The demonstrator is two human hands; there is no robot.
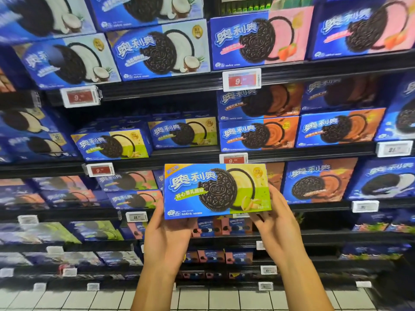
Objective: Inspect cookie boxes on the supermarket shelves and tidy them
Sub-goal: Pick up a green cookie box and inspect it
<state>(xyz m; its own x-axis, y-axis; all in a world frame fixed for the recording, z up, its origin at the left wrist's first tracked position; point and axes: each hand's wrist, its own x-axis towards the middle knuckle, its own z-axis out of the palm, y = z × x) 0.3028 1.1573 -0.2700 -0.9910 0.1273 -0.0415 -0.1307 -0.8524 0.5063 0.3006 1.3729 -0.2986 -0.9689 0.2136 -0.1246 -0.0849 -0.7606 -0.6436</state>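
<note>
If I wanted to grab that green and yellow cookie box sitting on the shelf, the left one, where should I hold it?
Probably by its two short ends. The green and yellow box stands upright, facing out at the shelf edge, with nothing stacked on it. Come straight from the front and pinch both ends, as the left hand and right hand hold the matching box.

The held cookie box [217,191] is printed cardboard with a smooth, slightly glossy face. The shelved boxes [258,133] look like the same coated card. The shelf edges [161,86] are dark, matt metal or plastic. The price tags [242,80] sit in clear glossy plastic holders. The floor tiles [193,299] are pale and smooth.
</note>
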